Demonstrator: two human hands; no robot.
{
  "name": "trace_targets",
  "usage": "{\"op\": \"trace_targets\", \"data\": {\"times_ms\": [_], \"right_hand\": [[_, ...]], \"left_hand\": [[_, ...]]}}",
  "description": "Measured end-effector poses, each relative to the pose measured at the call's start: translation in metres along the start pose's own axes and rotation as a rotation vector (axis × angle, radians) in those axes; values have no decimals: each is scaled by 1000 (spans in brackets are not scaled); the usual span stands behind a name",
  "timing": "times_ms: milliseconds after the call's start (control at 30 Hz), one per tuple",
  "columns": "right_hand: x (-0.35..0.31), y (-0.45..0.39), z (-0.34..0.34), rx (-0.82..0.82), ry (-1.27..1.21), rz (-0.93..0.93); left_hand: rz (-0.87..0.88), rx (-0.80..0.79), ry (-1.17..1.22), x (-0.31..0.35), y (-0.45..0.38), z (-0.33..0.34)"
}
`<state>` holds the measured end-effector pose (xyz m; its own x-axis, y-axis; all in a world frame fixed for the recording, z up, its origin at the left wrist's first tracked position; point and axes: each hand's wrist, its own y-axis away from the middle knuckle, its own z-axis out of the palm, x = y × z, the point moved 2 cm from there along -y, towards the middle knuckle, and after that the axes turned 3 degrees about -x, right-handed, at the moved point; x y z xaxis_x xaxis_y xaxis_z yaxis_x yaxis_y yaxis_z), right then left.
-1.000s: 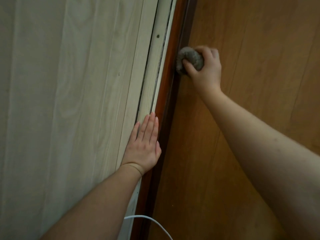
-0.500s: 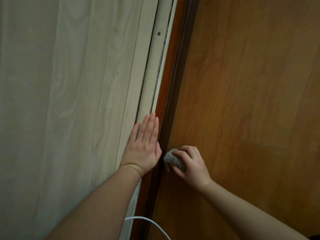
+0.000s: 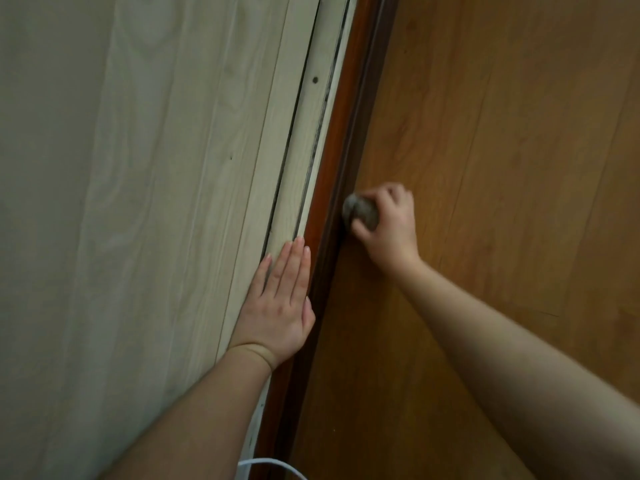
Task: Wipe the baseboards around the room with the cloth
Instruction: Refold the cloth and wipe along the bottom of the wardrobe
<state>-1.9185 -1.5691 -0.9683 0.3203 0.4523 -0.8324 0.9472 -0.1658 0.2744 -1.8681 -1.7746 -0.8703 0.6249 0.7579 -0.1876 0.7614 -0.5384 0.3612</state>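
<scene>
We brace our flat left hand on the pale wall panel while our right hand clenches the balled grey cloth against the reddish-brown baseboard, mid-wipe, and the next stroke likely calls for steady pressure along the strip.

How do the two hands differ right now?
The left hand lies flat with straight fingers on the pale wall panel; the right hand is curled round the grey cloth. The left holds nothing; the right presses the cloth against the brown baseboard. The right reaches further along. Both sit close to the baseboard.
</scene>
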Motion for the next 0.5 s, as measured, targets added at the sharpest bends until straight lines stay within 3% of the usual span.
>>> {"op": "trace_targets", "data": {"times_ms": [133,267,500], "right_hand": [[-15,-91,-48,85,-60,47],[-22,-130,-78,79,38,3],[63,-29,-100,65,201,-202]], "left_hand": [[-1,3,-1,1,0,0],[-12,-12,-8,0,0,-2],[-15,-8,-24,0,-2,-2]]}}
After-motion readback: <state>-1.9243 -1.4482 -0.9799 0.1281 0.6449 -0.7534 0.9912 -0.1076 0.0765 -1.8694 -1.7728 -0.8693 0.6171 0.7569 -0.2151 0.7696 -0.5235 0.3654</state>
